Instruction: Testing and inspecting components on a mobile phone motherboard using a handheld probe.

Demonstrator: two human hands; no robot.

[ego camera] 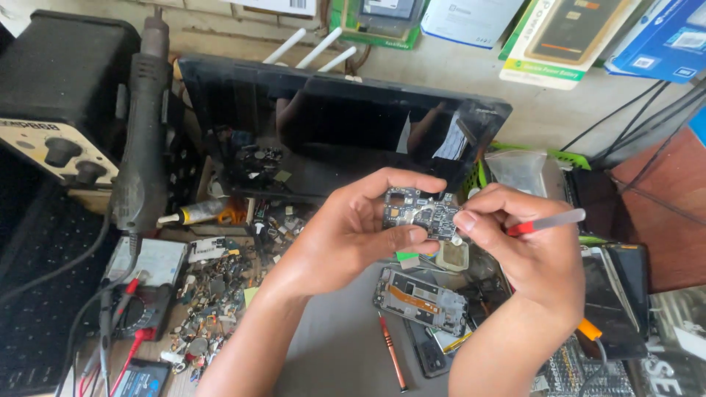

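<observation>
My left hand holds a small dark phone circuit board between thumb and fingers, raised above the bench. My right hand touches the board's right edge with its thumb and grips a thin tool with a red collar and clear handle that sticks out to the right. Below the hands an opened phone frame lies on the grey mat, showing its inner parts.
A large black screen panel leans at the back. A hot-air handpiece and station stand left. Loose small parts, a multimeter, a red-handled screwdriver and dark phones surround the mat.
</observation>
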